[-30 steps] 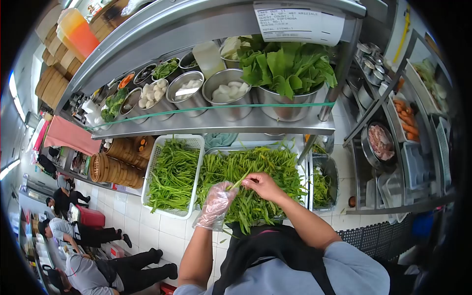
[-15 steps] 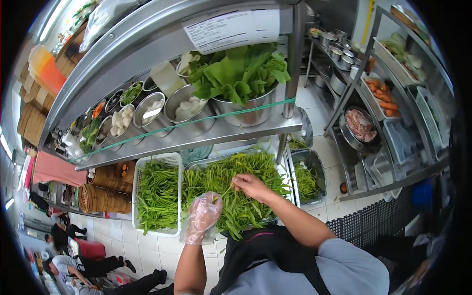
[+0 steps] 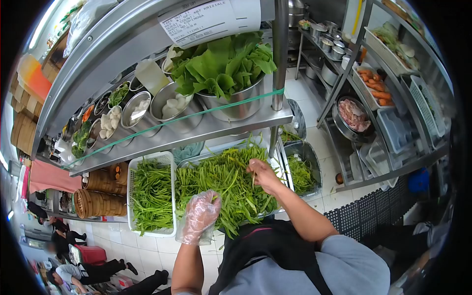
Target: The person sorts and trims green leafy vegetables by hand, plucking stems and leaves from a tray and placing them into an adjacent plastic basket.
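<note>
A broad heap of water spinach (image 3: 216, 169), long stems with narrow leaves, fills a tray in front of me. My left hand (image 3: 200, 216), in a clear plastic glove, is closed at the heap's near-left edge; a bit of green shows at its fingers. Over the right part of the heap, my bare right hand (image 3: 264, 176) has its fingers pinched together. A thin pale stem appears to hang from them. Left of the tray stands a white plastic basket (image 3: 130, 196) with trimmed green stems (image 3: 151, 196) inside.
Above the heap runs a steel shelf (image 3: 196, 129) with a pot of leafy greens (image 3: 231, 105) and several metal containers. A lined bin (image 3: 314, 189) with discarded greens stands right. Bamboo steamers (image 3: 98, 201) are at left; a rack (image 3: 339, 113) is at right. People are at lower left.
My right hand has moved right and slightly up, away from my left hand. The left hand stays closed in nearly the same place. The view has shifted slightly.
</note>
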A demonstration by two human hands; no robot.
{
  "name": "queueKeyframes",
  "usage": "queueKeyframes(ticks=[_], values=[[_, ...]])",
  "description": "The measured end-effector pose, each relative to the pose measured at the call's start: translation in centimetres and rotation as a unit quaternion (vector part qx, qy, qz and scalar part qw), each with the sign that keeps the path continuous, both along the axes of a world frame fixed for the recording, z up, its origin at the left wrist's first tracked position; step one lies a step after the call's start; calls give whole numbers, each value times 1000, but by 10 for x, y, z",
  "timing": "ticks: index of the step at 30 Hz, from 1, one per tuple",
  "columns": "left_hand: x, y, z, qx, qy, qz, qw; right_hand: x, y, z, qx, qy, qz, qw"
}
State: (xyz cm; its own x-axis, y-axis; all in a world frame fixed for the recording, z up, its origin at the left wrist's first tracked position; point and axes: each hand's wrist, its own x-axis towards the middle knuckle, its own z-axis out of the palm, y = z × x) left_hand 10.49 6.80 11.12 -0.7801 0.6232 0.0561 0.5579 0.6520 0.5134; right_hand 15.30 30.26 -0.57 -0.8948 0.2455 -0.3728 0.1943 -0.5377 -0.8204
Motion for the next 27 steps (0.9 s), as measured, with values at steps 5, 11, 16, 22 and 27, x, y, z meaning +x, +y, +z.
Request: queueKeyframes(ticks=[5,11,16,22,27], values=[[6,3,-12,-29,8,-33,999,14,-21,2,-191,88,114,971],[14,12,-54,15,-31,-96,995,30,-62,-16,-27,134,103,985],[-4,-16,-34,51,-52,-43,996,44,-7,3,173,79,49,981],[-76,-135,11,-15,241,42,969,75,132,-84,618,-52,-30,784],[-151,-209,-62,-253,165,50,952,70,121,-85,562,-142,6,815]])
